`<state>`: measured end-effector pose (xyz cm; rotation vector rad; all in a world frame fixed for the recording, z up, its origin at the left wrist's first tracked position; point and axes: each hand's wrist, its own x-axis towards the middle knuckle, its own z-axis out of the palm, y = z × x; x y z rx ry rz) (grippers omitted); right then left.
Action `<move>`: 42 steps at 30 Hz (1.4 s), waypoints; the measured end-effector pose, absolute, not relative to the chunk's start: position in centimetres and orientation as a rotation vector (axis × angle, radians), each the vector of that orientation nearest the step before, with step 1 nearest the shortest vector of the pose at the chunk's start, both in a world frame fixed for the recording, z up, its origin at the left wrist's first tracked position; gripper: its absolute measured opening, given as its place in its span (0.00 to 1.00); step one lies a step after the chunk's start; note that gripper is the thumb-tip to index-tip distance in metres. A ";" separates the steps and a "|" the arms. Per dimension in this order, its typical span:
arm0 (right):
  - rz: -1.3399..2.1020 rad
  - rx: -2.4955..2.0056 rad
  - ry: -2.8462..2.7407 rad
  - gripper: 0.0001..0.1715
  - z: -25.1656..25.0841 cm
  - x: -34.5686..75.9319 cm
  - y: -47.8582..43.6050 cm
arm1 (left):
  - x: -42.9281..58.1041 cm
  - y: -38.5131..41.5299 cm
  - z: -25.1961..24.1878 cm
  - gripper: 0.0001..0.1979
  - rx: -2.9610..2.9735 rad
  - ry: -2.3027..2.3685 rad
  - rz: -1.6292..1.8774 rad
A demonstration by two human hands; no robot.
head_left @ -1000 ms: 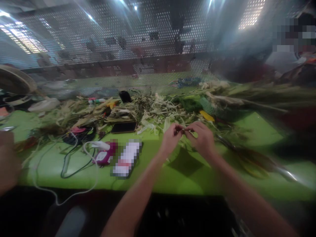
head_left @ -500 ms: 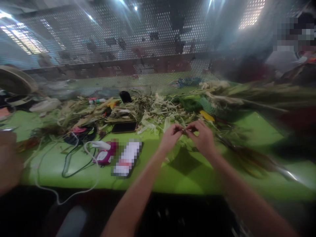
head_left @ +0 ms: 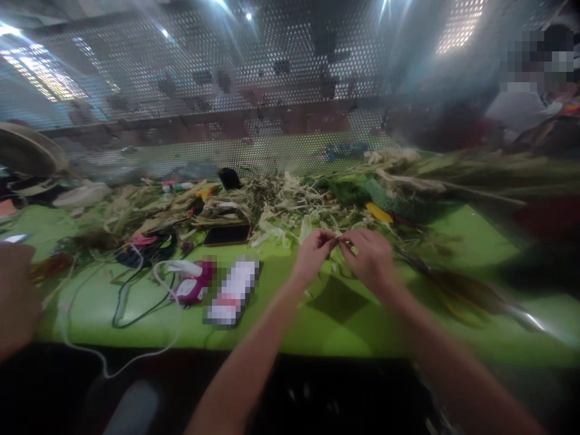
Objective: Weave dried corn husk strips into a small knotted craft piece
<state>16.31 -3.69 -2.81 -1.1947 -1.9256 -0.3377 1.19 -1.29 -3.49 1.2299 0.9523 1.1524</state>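
My left hand (head_left: 315, 254) and my right hand (head_left: 369, 254) meet fingertip to fingertip above the green table (head_left: 267, 335). Both are closed in a pinch, around something too small and blurred to name. Behind them spreads a heap of dried, pale plant strips (head_left: 290, 193), like husks or leaves. Just beyond my right hand lies a yellow object (head_left: 379, 212). Left of my left forearm a phone with a lit screen (head_left: 234, 291) rests on the table, and a dark phone (head_left: 226, 235) lies near the heap.
A magenta device (head_left: 196, 284) with a white cable sits at left, beside a dark cable. Long dried stalks (head_left: 453, 178) lie at back right. Another person's blurred arm (head_left: 18, 296) reaches in at the left edge. A perforated screen (head_left: 272, 121) stands behind the table.
My right hand has turned slightly, its fingers lower and flatter against my left fingertips. The left hand stays nearly in place. The things on the table have not moved.
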 end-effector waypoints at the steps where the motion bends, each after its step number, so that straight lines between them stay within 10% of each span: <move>1: -0.367 -1.196 -1.921 0.07 -2.9 16.3 -3.6 | 1.2 -1.3 -3.5 0.09 1.236 0.954 1.151; 19: -0.277 -1.009 -2.041 0.06 -2.4 16.5 -3.2 | 0.8 -1.3 -3.0 0.10 0.944 0.726 1.163; 42: 1.103 -1.182 -1.237 0.19 -2.2 16.9 -2.0 | 0.3 -1.3 -2.7 0.16 1.086 0.714 1.050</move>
